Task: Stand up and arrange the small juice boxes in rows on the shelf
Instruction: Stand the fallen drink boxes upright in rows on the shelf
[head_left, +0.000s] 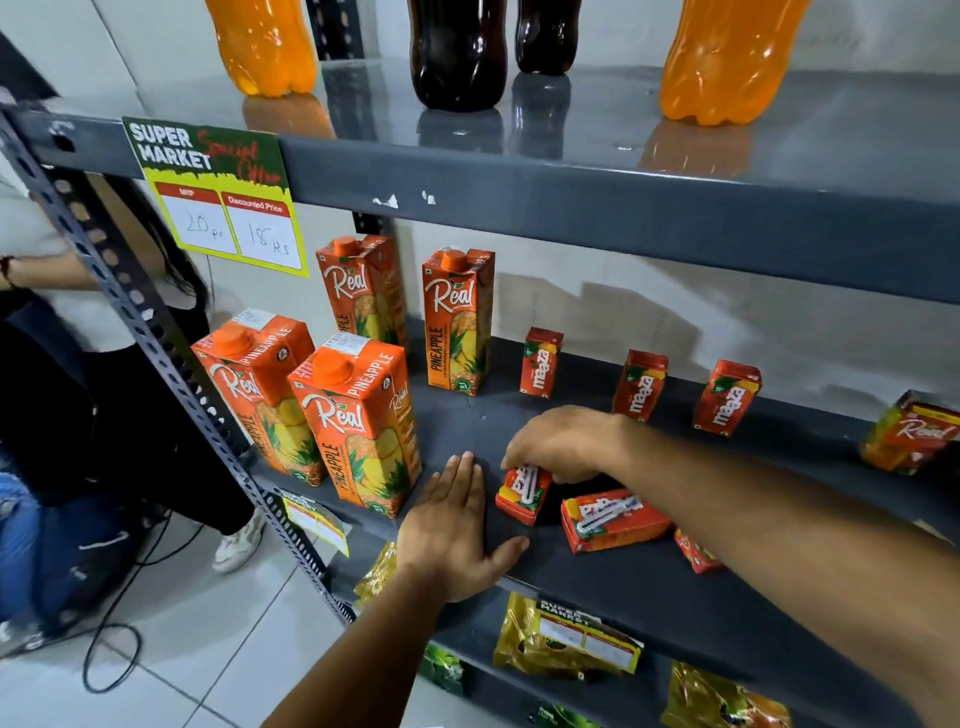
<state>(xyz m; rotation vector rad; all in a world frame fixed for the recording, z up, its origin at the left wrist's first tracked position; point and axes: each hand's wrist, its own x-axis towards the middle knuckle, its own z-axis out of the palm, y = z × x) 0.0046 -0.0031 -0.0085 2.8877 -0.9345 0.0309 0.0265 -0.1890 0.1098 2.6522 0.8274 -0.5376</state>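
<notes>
Juice boxes sit on the dark middle shelf (649, 582), some up and some down. The right hand (566, 441) comes from above, fingers curled and pinched on the top of one small red juice box (522, 493), which leans a bit. The left hand (457, 525) lies flat on the shelf just beside that box, fingers straight and together, thumb out to the side, holding nothing.

Two more small boxes lie flat near the front: one (613, 518) next to the held box and one (698, 553) partly hidden under the right arm. Three small boxes (638, 384) stand in a row at the back, well apart. Four big pineapple cartons (358, 421) stand on the left. One more box (909, 434) lies tilted at the far right.

Both arms are bare and reach up and forward to the shelf, the right one crossing in from the right.
</notes>
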